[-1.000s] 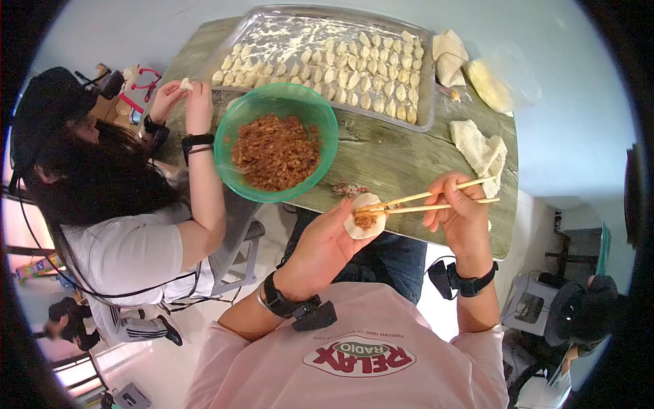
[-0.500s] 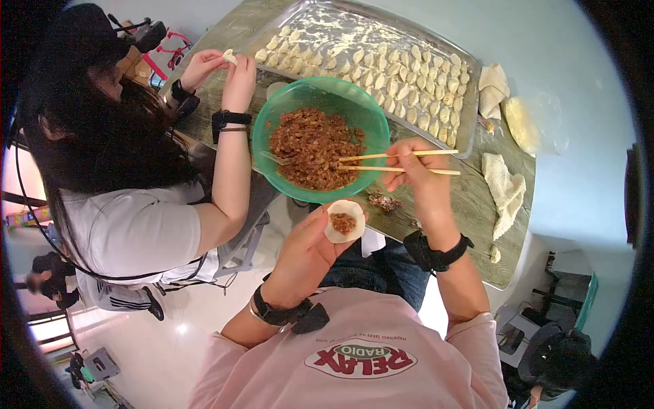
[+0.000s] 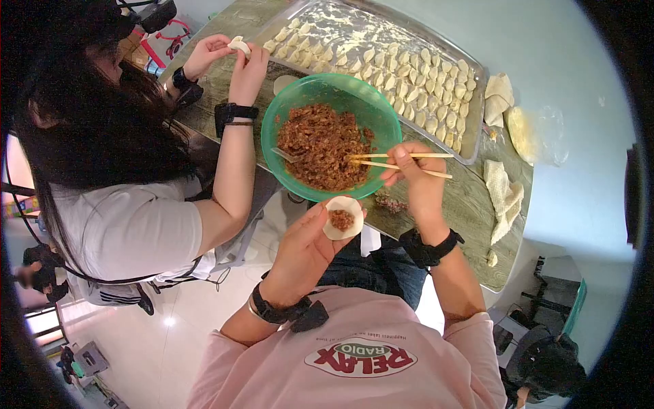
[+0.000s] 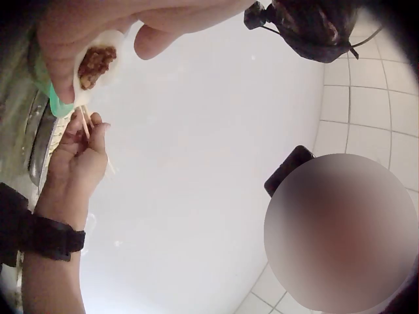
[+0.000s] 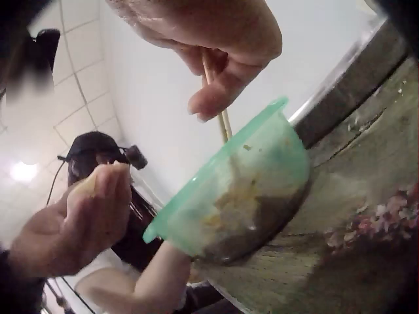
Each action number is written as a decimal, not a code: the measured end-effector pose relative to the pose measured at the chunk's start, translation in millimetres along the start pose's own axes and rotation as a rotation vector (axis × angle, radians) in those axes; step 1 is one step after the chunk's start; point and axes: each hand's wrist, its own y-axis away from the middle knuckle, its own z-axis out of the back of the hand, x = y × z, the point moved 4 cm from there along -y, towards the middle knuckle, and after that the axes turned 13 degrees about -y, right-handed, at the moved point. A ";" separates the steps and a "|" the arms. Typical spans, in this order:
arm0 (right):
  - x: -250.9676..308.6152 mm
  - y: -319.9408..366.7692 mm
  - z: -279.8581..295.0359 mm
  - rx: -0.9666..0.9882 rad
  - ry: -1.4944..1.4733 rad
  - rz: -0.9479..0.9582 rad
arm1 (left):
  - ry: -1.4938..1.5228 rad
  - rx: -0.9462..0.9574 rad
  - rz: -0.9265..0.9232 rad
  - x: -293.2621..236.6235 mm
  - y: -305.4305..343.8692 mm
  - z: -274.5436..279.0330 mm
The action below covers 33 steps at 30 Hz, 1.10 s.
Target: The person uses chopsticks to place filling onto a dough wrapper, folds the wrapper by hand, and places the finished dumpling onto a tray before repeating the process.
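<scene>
My left hand (image 3: 303, 245) holds a round dumpling wrapper (image 3: 353, 206) just in front of the green bowl (image 3: 383, 123). A small mound of meat filling (image 3: 340, 219) sits in the middle of the wrapper, also visible in the left wrist view as filling (image 4: 97, 67). At the bowl's right rim, my right hand (image 3: 415, 180) grips a pair of chopsticks (image 3: 436, 155). Their tips are in the brown minced filling (image 3: 320, 143) inside the bowl. From the right wrist view, the chopsticks (image 5: 226, 124) slant down past the bowl rim (image 5: 196, 190).
Rows of folded dumplings (image 3: 409, 82) lie on a floured metal tray (image 3: 354, 27) behind the bowl. Left of it, another person's hands pinch a dumpling (image 3: 238, 46). Cloths (image 3: 504, 198) and a plastic bag (image 3: 523, 136) lie rightward. Reddish scraps (image 3: 390, 201) dot the wooden table (image 3: 470, 252).
The chopsticks have left the wrapper and gone into the bowl's filling. My left hand has drawn slightly left with the filled wrapper. The head view has shifted.
</scene>
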 end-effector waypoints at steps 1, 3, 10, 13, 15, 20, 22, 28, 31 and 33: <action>1.1 -0.4 3.3 -0.021 -0.061 -0.008 | 0.002 -0.001 -0.001 -0.6 0.0 -0.5; 2.4 -3.0 12.3 -0.050 -0.161 -0.024 | -0.018 0.000 0.001 -2.2 0.3 -2.4; -8.4 -3.6 22.6 -0.029 -0.222 -0.221 | -0.017 -0.001 -0.009 0.0 -2.5 -6.8; -1.9 0.1 22.8 -0.042 -0.277 -0.178 | -0.008 -0.038 -0.008 2.0 -2.9 -6.5; 1.8 2.1 27.4 -0.038 -0.345 -0.165 | 0.005 -0.021 -0.032 0.8 -4.6 -8.7; 26.1 25.2 44.7 -0.029 -0.516 -0.190 | 0.040 0.014 0.000 0.8 -7.2 -13.2; 39.8 43.7 47.4 -0.007 -0.549 -0.197 | 0.055 0.041 0.020 2.8 -9.1 -19.2; 49.2 81.9 71.9 -0.054 -0.408 -0.223 | 0.046 0.187 0.100 12.0 -14.5 -51.9; 60.9 99.1 92.3 -0.114 -0.428 -0.167 | 0.035 0.227 0.183 27.0 -18.8 -61.0; 64.6 109.0 103.2 -0.150 -0.468 -0.131 | 0.030 0.224 0.211 34.6 -18.4 -69.4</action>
